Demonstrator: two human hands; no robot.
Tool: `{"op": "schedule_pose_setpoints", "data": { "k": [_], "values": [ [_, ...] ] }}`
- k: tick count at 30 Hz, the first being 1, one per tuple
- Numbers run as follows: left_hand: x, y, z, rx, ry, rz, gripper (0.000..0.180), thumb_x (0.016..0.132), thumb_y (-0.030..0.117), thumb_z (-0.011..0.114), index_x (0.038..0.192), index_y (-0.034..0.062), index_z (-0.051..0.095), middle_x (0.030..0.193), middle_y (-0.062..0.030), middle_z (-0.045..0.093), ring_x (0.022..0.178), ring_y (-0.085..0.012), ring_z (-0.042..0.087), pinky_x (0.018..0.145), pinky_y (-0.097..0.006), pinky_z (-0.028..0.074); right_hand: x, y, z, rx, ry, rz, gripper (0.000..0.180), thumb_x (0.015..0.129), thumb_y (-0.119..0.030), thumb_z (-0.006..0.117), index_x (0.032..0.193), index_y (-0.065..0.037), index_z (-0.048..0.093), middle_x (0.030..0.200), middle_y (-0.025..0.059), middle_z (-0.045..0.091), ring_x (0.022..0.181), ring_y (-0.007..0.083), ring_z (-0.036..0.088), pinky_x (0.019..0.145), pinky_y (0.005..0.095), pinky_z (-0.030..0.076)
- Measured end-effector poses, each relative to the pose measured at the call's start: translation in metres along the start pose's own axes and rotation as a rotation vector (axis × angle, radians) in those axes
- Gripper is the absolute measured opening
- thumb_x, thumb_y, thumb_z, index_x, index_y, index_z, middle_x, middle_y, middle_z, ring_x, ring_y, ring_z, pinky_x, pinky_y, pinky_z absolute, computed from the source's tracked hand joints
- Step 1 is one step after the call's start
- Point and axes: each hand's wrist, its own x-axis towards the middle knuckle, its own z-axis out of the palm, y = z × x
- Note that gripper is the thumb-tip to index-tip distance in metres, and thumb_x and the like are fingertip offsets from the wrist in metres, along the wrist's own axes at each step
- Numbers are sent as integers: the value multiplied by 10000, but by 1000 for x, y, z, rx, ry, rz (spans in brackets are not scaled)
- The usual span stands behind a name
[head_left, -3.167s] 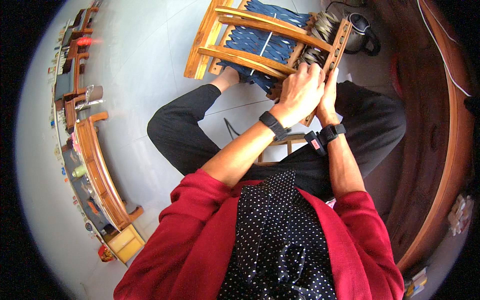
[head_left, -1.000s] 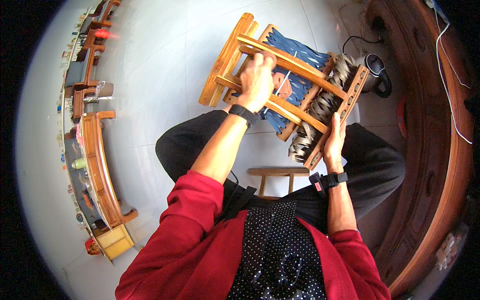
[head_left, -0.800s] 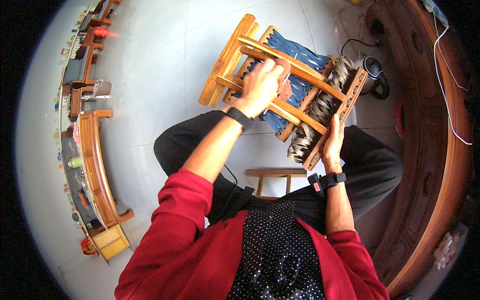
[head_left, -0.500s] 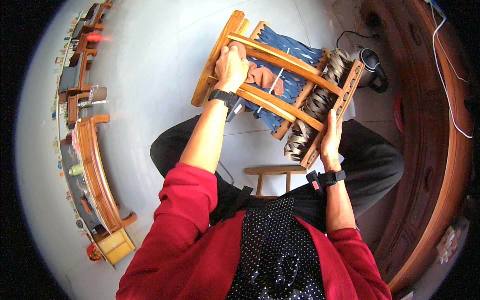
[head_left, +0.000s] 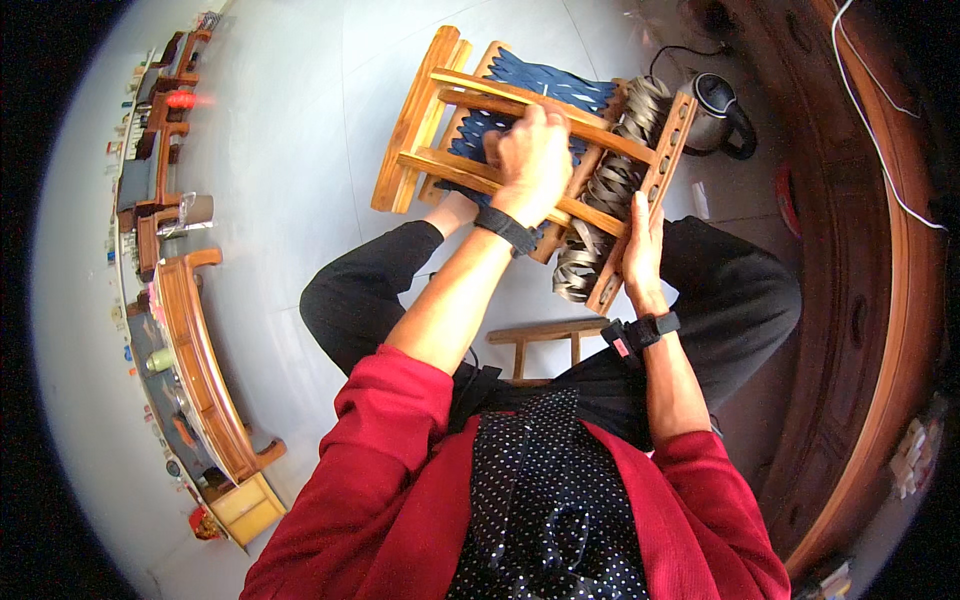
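A wooden folding stool [head_left: 417, 120] with a blue woven seat [head_left: 555, 80] is held tilted above the floor, over my knees. Greyish flat strips coil along the slotted end bar [head_left: 668, 150]. My right hand [head_left: 642, 245] grips this bar from its near side, palm against the wood. Over the rails at the stool's middle, my left hand [head_left: 533, 160] is closed in a fist. The pinkish-brown cloth it held a moment ago is hidden behind the hand. Both wrists wear black bands.
A dark electric kettle [head_left: 715, 110] stands beyond the stool's right end, by a dark wooden cabinet [head_left: 830, 250]. A small wooden stool [head_left: 548, 332] is between my legs. Wooden furniture [head_left: 205, 350] lines the left. A white cable [head_left: 880, 150] hangs at the right.
My left hand has slid right, from the stool's left end to its middle, and the cloth is no longer visible. The stool has shifted slightly left, with my right hand still on it.
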Motion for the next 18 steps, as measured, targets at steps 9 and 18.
{"op": "schedule_pose_setpoints", "data": {
  "k": [9, 18],
  "values": [
    [-21, 60, 0, -430, 30, 249, 199, 769, 61, 697, 952, 81, 621, 954, -128, 563, 859, -363, 637, 710, -475, 528, 6, 11, 1, 5, -6, -24, 602, 1049, -507, 387, 1302, 35, 457, 1186, 201, 590, 1094, 267, 575, 982, 375, 434],
    [-10, 42, -15, -927, -398, 359, 354, 825, 42, 664, 1171, -18, 618, 1057, -106, 651, 919, -234, 651, 802, -360, 527, 8, 10, 4, 45, 15, 12, 640, 1038, -556, 364, 1239, 40, 482, 1097, 163, 601, 1000, 217, 583, 889, 345, 471]
  ]
}}
